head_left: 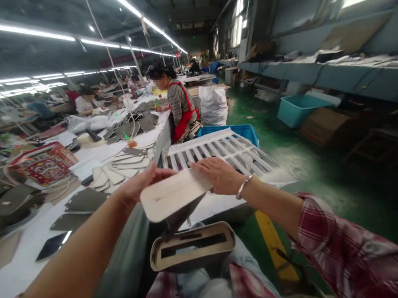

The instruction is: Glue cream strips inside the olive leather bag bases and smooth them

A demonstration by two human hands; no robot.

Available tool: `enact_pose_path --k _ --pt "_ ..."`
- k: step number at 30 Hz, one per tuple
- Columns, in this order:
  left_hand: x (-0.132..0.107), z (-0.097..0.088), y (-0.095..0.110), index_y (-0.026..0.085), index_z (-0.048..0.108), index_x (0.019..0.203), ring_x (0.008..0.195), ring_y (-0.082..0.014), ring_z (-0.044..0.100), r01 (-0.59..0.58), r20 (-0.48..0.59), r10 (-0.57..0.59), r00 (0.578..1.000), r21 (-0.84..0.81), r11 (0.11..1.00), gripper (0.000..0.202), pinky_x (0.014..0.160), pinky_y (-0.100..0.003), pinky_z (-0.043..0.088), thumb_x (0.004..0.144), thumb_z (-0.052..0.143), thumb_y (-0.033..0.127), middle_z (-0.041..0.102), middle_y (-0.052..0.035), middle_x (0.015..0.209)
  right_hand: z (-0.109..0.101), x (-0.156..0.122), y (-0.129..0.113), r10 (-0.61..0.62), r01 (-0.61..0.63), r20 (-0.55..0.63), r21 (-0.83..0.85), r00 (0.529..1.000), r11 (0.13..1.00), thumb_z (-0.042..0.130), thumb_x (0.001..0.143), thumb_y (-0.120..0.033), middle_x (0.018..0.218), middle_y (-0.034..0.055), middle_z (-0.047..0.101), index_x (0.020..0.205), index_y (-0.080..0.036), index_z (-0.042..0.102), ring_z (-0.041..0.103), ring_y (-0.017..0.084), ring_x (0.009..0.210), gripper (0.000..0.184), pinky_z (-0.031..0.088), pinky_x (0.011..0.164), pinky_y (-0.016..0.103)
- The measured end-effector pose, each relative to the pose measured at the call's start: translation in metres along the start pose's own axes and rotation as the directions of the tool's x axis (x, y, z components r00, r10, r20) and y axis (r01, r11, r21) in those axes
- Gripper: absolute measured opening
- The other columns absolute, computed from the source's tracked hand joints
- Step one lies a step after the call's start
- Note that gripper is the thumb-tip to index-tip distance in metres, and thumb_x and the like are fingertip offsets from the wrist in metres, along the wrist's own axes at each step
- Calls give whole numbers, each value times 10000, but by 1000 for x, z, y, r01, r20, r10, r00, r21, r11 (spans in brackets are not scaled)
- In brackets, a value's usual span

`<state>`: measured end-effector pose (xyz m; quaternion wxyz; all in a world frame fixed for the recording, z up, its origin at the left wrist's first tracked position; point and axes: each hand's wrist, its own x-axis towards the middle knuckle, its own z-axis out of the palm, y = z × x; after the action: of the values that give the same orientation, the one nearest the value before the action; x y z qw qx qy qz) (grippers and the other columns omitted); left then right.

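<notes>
A pale, flat panel with rounded ends [174, 192], dark underneath, tilts in front of me between my hands. At its far left edge is my left hand [145, 180], its fingers partly hidden behind the panel. My right hand [218, 174] grips the right end, fingers laid over the far edge. Below it, over my lap, sits an oval wooden-looking base with a dark slot [194, 247]. A dark upright piece [185, 214] shows between panel and base; how they join is hard to tell.
To the left, the white worktable [37, 246] bears grey pieces [84, 200], stacked pale pieces [123, 166], a phone [53, 244] and a red patterned bag [48, 163]. A white slatted rack [219, 150] lies ahead by a blue bin [248, 133]. A co-worker [181, 105] sits beyond.
</notes>
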<state>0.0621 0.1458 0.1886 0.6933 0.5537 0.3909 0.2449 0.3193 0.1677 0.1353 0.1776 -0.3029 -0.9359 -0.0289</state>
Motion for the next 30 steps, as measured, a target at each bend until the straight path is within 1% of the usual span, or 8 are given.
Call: enact_pose_path --k 3,6,9,11,15,20,25,30 --pt "-32 3 -13 56 345 1311 1089 -302 500 -329 -129 318 939 -74 942 972 854 -449 379 708 87 774 555 -178 1167 -10 -26 -9 159 -155 -22 123 987 980 563 735 -299 1268 148 405 1380 -106 146 394 274 1148 791 324 952 424" --pt "-59 13 -50 170 389 1310 1183 -319 417 -415 -198 421 885 75 907 883 945 -449 330 638 468 737 506 -136 1251 -11 -55 -23 284 -274 -2 254 959 928 448 826 -357 1333 109 354 1388 -162 109 366 257 1205 684 320 972 425" --pt "-73 37 -94 237 391 1305 1189 -291 417 -332 -311 403 861 258 907 835 997 -401 312 578 732 467 500 -85 1264 2 -77 -43 308 -306 53 364 950 880 439 832 -345 1326 97 374 1383 -188 119 390 242 1196 656 339 966 414" --pt "-77 53 -117 223 449 1256 1102 -258 494 -223 -416 358 836 338 915 713 956 -361 364 614 731 356 573 -68 1167 17 -86 -57 300 -306 79 395 951 867 444 823 -323 1310 115 388 1377 -170 137 399 237 1183 652 343 964 406" --pt "-78 69 -146 187 631 907 773 -175 583 -74 -509 327 796 453 888 233 717 -252 449 717 636 322 641 -14 805 47 -100 -77 350 -354 71 309 934 883 496 779 -303 1247 159 421 1372 -103 156 405 249 1132 712 342 950 401" --pt "-80 76 -160 169 631 746 675 -142 543 -28 -505 312 805 493 870 153 620 -214 414 686 656 307 590 -4 734 53 -108 -79 354 -365 90 177 931 914 565 725 -316 1167 143 458 1363 -95 199 425 258 1057 768 326 937 414" --pt "-92 82 -159 157 631 753 657 -140 533 -36 -497 262 827 419 907 158 598 -213 402 692 649 302 577 -1 699 50 -103 -80 328 -349 127 220 936 911 521 771 -347 1148 140 463 1353 -102 210 440 245 1034 704 340 933 392" --pt "-102 72 -161 172 644 771 685 -154 551 38 -569 314 760 522 852 152 625 -234 421 684 647 297 595 -17 771 64 -93 -88 296 -310 98 202 950 929 517 764 -352 1174 151 439 1357 -88 180 411 256 1046 731 339 928 404"
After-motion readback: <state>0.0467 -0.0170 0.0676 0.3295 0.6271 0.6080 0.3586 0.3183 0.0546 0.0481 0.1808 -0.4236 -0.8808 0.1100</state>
